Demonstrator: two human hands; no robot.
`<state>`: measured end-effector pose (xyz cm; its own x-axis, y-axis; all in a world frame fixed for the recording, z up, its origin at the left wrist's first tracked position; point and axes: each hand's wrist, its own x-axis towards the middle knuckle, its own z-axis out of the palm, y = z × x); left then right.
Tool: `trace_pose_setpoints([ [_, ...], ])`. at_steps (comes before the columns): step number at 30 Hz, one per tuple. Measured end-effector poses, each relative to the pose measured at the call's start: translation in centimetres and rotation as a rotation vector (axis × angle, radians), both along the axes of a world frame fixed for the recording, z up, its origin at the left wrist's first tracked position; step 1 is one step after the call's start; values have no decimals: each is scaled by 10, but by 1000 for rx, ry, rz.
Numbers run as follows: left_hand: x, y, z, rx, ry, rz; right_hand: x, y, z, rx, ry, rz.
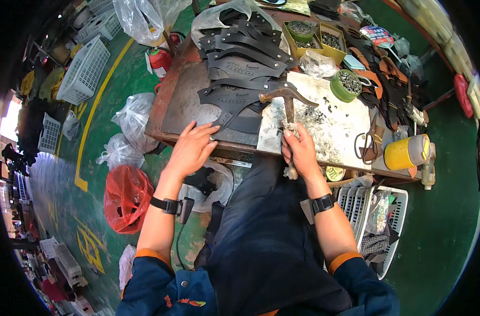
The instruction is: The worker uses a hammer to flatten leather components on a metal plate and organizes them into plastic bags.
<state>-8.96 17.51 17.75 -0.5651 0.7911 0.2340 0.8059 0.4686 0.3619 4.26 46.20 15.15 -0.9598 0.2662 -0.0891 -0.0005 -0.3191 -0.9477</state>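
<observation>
We sit at a worn workbench (176, 113) on a green workshop floor (440, 221) with yellow lines; white crates (84, 71) and tied plastic bags (132, 118) lie to the left. A pale slab (329, 124) covers the bench's right half, with a green tub of small metal pieces (346, 84) at its far side, scissors (370, 141) and a yellow container (407, 152) to the right. Dark leather cut pieces (240, 58) are stacked at the far side. Our left hand (190, 150) lies open, fingers flat on the nearest leather piece (230, 102). Our right hand (301, 152) is closed around the handle of a hammer (286, 102), its head over that piece's right edge.
</observation>
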Motion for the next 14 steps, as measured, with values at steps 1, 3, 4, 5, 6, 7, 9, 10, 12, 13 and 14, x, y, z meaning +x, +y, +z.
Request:
trace_pose_setpoints([
  [1, -3, -5, 1, -2, 1, 2, 1, 1, 1, -2, 1, 2],
  [3, -9, -17, 3, -7, 40, 43, 1, 1, 2, 20, -19, -8],
  [4, -11, -20, 3, -9, 58, 63, 1, 1, 1, 17, -18, -5],
  [5, -13, -17, 6, 58, 124, 62, 2, 2, 0, 17, -25, 0],
  [6, -14, -14, 10, 58, 124, 62, 2, 2, 0, 17, -32, 4],
  [7, -15, -10, 13, 78, 90, 145, 2, 2, 0, 17, -33, 4],
  [9, -24, -8, 16, 138, 84, 199, 1, -1, 1, 28, -22, 7],
  [10, -30, -4, 14, 137, 83, 205, 0, -2, 2, 28, -23, 13],
  [12, -34, 13, 14, 396, -219, 185, 0, -1, 1, -10, -18, -20],
  [13, -35, 20, 17, 437, -363, 230, -1, 1, -5, -2, -17, -15],
  [14, -42, 23, 12, 434, -402, 251, -1, 2, -6, 20, 2, 4],
])
